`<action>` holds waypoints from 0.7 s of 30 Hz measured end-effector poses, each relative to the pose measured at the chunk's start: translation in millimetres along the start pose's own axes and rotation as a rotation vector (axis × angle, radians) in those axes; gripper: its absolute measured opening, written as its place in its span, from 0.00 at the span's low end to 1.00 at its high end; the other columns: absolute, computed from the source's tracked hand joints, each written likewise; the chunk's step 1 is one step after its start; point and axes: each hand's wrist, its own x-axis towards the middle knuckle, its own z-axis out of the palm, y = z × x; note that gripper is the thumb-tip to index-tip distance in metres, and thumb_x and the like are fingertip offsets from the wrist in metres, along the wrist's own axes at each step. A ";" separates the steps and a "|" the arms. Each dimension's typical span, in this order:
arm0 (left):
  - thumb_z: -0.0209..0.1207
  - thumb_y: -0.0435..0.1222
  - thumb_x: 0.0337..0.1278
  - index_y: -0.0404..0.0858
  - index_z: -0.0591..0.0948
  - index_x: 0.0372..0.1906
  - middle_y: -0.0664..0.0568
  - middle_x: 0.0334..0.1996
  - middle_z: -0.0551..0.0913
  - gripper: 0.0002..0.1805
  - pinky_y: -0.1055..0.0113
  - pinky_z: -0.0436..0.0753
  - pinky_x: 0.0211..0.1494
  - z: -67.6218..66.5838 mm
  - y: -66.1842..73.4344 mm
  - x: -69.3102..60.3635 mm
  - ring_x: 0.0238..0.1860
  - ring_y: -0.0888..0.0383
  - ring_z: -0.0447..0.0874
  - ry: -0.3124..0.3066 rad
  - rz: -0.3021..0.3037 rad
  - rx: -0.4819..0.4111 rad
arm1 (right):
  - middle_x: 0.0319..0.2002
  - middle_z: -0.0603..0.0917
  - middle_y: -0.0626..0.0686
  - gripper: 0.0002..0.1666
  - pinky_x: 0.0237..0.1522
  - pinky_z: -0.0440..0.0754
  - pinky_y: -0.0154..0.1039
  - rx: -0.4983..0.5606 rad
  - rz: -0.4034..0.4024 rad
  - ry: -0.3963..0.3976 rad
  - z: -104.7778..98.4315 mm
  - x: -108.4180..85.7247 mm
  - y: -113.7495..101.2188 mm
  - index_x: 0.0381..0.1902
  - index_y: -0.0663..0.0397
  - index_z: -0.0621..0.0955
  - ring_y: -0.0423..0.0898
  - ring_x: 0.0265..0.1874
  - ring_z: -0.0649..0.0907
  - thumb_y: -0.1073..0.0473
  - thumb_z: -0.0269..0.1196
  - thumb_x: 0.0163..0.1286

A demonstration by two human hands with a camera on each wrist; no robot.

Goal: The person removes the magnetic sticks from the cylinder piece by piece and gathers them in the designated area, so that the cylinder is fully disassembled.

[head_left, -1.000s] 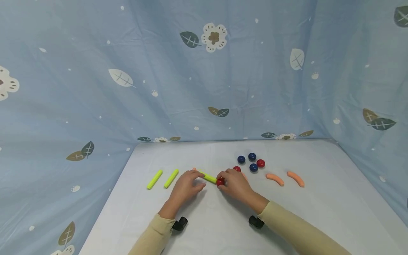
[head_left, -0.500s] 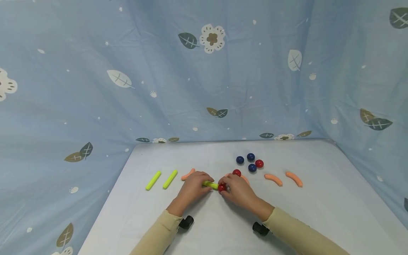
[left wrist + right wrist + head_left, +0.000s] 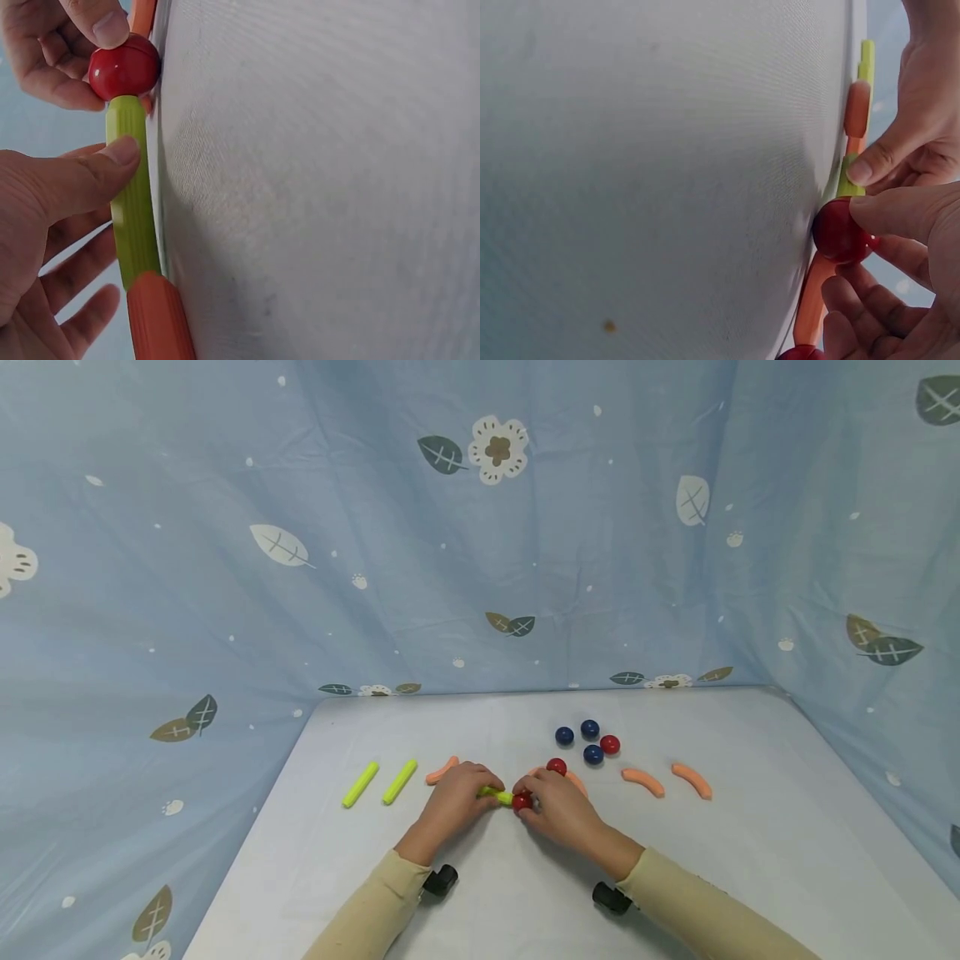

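Note:
My left hand (image 3: 459, 795) pinches a ribbed, light-green stick (image 3: 135, 217) between thumb and fingers. At the stick's far end, my right hand (image 3: 561, 808) grips a glossy red ball (image 3: 120, 71), with thumb and fingers round it. Ball and stick appear end to end in the left wrist view. An orange curved stick (image 3: 159, 319) shows at the green stick's other end; whether they join I cannot tell. Another orange stick (image 3: 814, 300) lies beyond the held ball in the right wrist view. My hands partly hide these pieces in the head view.
Two green sticks (image 3: 401, 782) lie at left on the white table (image 3: 510, 893). Behind my right hand sits a red ball (image 3: 557, 767). Farther back are three dark-blue balls (image 3: 593, 754) and a red ball (image 3: 610, 744). Two orange sticks (image 3: 692, 781) lie at right.
My left hand has moved right and taken hold of the green stick. The stick and the right hand's red ball have shifted nearer to me. Over the last half second almost nothing differs.

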 end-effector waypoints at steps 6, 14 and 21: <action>0.77 0.37 0.50 0.49 0.91 0.39 0.61 0.39 0.89 0.10 0.65 0.82 0.53 -0.6 1.2 2.1 0.46 0.59 0.83 0.049 0.044 0.058 | 0.41 0.82 0.47 0.16 0.46 0.84 0.42 0.003 0.001 0.002 -0.1 0.1 -0.9 0.44 0.49 0.86 0.43 0.40 0.79 0.57 0.77 0.59; 0.79 0.36 0.44 0.50 0.91 0.36 0.62 0.35 0.89 0.11 0.63 0.81 0.52 1.1 2.0 2.7 0.44 0.59 0.83 0.124 0.087 0.090 | 0.41 0.81 0.46 0.15 0.42 0.82 0.40 0.016 0.011 0.001 1.6 0.7 -0.6 0.45 0.48 0.86 0.41 0.37 0.78 0.58 0.76 0.59; 0.79 0.34 0.43 0.48 0.91 0.35 0.61 0.35 0.89 0.12 0.62 0.81 0.53 -0.1 5.3 3.6 0.42 0.58 0.83 0.124 0.077 0.086 | 0.40 0.81 0.46 0.16 0.40 0.83 0.37 0.034 0.013 0.005 2.5 1.0 0.5 0.45 0.50 0.85 0.40 0.36 0.78 0.59 0.76 0.60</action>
